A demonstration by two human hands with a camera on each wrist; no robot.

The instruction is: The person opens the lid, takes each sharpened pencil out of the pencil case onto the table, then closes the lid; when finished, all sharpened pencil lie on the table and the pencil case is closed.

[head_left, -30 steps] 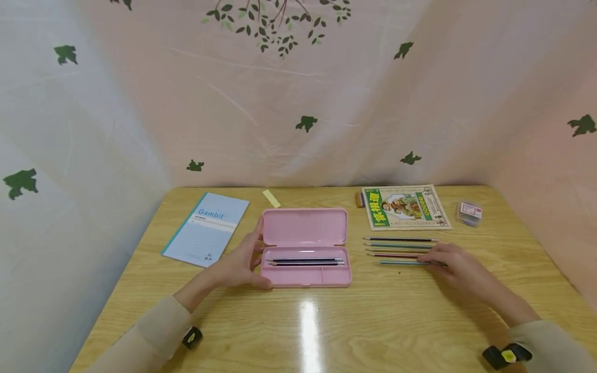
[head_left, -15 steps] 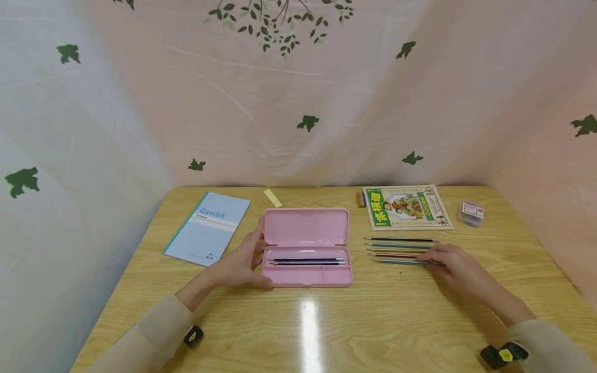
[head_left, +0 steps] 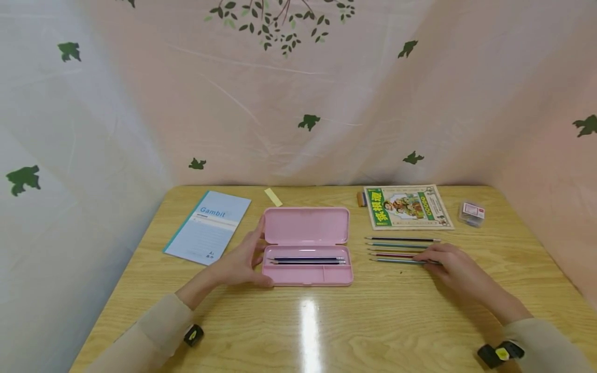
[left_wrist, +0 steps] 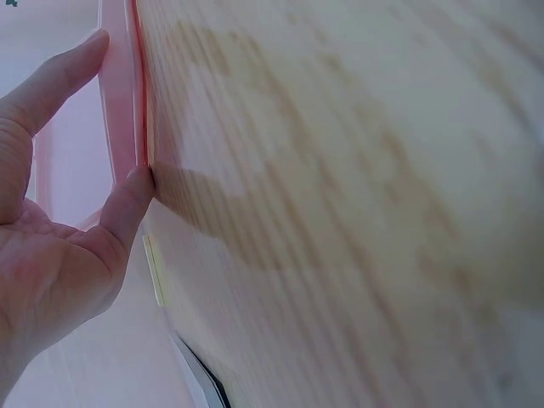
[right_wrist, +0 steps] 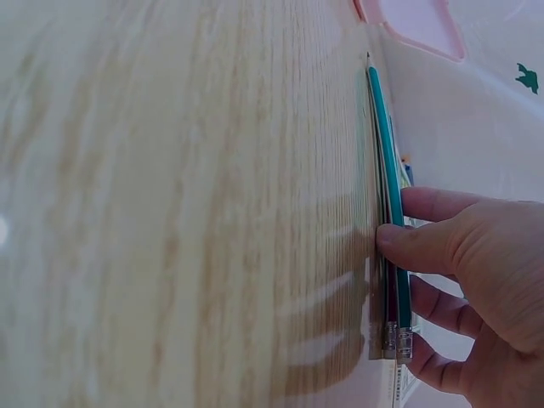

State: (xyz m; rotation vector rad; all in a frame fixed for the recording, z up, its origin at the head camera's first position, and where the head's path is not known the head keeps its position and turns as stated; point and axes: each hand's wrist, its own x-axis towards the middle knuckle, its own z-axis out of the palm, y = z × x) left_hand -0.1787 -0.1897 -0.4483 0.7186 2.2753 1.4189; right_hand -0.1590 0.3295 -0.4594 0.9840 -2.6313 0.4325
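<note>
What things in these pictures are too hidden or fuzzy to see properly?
- Eraser ends of the loose pencils: head view, covered by the right hand.
- Inside of the pink pencil case: left wrist view shows only its edge beside the left hand.
- Small clear box: head view, label too small to read.
- Table: right wrist view, grain blurred.

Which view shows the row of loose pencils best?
The head view: four loose pencils lie side by side, the right hand on their ends. The right wrist view sees them edge-on, overlapping. The left wrist view shows none.
</note>
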